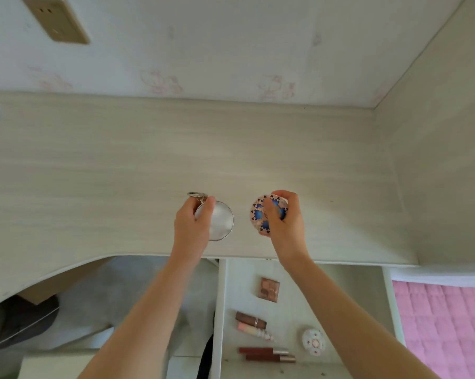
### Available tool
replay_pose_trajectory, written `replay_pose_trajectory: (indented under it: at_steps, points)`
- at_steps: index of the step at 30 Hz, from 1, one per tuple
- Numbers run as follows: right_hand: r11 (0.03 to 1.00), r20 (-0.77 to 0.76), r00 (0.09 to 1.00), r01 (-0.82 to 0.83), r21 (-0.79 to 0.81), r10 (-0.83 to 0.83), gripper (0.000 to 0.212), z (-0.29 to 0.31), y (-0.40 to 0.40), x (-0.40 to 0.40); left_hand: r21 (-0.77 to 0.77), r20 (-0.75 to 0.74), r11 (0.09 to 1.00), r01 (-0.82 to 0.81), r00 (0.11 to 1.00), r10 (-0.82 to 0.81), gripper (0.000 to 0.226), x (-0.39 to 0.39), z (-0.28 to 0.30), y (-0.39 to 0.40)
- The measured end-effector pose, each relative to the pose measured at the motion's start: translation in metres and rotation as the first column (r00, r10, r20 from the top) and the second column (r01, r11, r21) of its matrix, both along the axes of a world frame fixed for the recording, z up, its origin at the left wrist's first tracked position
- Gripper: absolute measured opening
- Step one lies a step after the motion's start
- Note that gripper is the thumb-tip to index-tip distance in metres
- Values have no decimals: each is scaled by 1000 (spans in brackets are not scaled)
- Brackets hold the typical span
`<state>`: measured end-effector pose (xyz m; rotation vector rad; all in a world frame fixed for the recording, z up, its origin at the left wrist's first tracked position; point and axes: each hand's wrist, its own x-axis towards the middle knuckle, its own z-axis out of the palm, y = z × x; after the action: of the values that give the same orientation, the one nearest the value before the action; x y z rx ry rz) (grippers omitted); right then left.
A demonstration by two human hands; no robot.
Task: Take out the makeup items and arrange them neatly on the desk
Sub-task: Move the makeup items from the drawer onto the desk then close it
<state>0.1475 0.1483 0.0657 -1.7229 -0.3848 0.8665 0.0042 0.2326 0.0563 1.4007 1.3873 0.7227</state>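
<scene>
Two round compacts out of the drawer and up at desk level. Silver round mirror compact (221, 221) with a keyring loop (195, 194) at its far edge, held by the left hand (192, 224), fingers curled round its left rim. Patterned pink-and-blue round compact (269, 213) pinched in the right hand (284, 218), thumb across its face, tipped toward the camera. Side by side over the pale wood desk (121, 165), near its front edge; cannot tell whether either is touching the surface yet.

Still lying in the open drawer (340, 296) below and nearer the body: a square eyeshadow palette (269, 289), a brown lipstick (251, 320) touching a pink tube (255, 330), two dark red lip glosses (266, 354) and a small round white floral case (314, 342). All toward the right side, directly under the right forearm, so nearer the right hand. Long axes of the tubes running roughly left to right, calling for a grip across from front to back.

Probably setting down now, then reaching back and down.
</scene>
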Motion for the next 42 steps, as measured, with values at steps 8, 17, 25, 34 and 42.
replay_pose_trajectory:
  at_steps: [8,17,25,34,42]
  points:
    - [975,238,949,-180,-132,208,19,-31,67,19,44,-140,998,55,989,-48,33,21,-24,66]
    - [895,380,816,-346,-283,435,19,-59,98,36,51,-221,994,98,972,-85,33,29,-47,101]
    - [821,507,658,-347,-453,557,31,-70,105,43,210,-451,959,192,889,-79,31,32,-70,109]
    - [831,666,500,-285,-477,553,33,-84,103,46,350,-568,924,151,819,81,33,30,-80,108]
    - [862,802,317,-221,-456,506,53,-73,83,27,404,-502,870,284,863,-49,49,19,-66,85]
